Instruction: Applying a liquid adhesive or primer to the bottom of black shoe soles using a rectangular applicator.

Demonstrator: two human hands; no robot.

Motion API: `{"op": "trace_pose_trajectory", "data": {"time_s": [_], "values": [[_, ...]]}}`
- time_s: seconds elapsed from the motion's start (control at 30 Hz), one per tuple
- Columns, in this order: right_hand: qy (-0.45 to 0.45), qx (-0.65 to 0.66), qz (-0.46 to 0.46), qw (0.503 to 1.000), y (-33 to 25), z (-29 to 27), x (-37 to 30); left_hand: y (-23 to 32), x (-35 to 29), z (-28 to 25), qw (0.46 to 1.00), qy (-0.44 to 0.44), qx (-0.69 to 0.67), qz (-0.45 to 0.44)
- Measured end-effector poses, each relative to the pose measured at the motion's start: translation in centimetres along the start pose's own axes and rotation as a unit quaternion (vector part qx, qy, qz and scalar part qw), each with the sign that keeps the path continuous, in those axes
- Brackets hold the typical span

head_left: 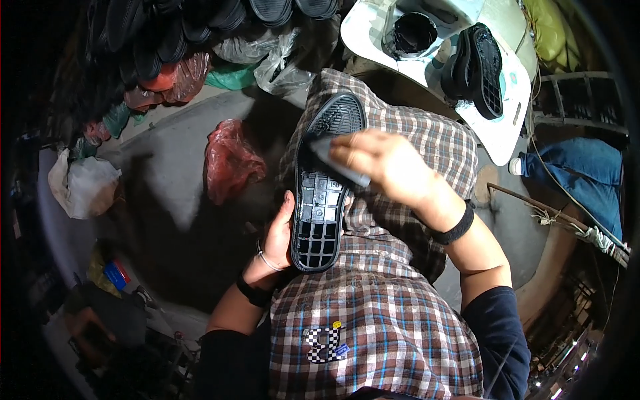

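Observation:
A black shoe sole [320,200] lies lengthwise above my lap, its gridded inner side facing up. My left hand [277,235] is closed around its left edge near the lower end, with fingertips showing at the right edge. Over the sole's middle, my right hand [393,163] pinches a dark grey, flat piece [333,160]. That piece slants across the sole and hides part of it; its exact kind does not show. A brown plaid apron [373,313] covers my lap beneath both hands.
At the upper right, a white stand [367,30] bears a dark-smeared pot [415,35] and more black soles [488,70]. Many black soles [270,8] are piled at the upper left beside plastic bags [187,77]. A red bag [230,160] lies on the floor.

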State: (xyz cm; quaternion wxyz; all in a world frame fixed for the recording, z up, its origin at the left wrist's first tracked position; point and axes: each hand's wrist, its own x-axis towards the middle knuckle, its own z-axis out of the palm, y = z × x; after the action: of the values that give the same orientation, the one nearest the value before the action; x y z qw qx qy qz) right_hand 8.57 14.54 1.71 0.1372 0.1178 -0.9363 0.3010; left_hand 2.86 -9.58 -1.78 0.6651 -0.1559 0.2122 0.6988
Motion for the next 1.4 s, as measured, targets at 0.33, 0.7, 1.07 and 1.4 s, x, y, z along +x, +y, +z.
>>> {"op": "trace_pose_trajectory", "data": {"time_s": [0.33, 0.7, 1.07, 1.4], "values": [[-0.022, -0.027, 0.033, 0.999, -0.2, -0.8, 0.7, -0.3, 0.0, -0.1, 0.997, 0.021, 0.072, 0.022], [-0.003, -0.03, 0.107, 0.994, 1.9, -1.5, 0.3, -0.8, -0.2, -0.9, 0.994, 0.045, 0.088, 0.034], [0.026, -0.061, 0.117, 0.991, 2.7, -1.9, 0.5, -1.0, -0.5, -1.1, 0.994, 0.053, 0.089, 0.023], [0.044, -0.074, 0.143, 0.986, 2.4, -2.7, 0.8, -1.2, -0.5, -1.5, 0.994, 0.055, 0.095, 0.02]]}}
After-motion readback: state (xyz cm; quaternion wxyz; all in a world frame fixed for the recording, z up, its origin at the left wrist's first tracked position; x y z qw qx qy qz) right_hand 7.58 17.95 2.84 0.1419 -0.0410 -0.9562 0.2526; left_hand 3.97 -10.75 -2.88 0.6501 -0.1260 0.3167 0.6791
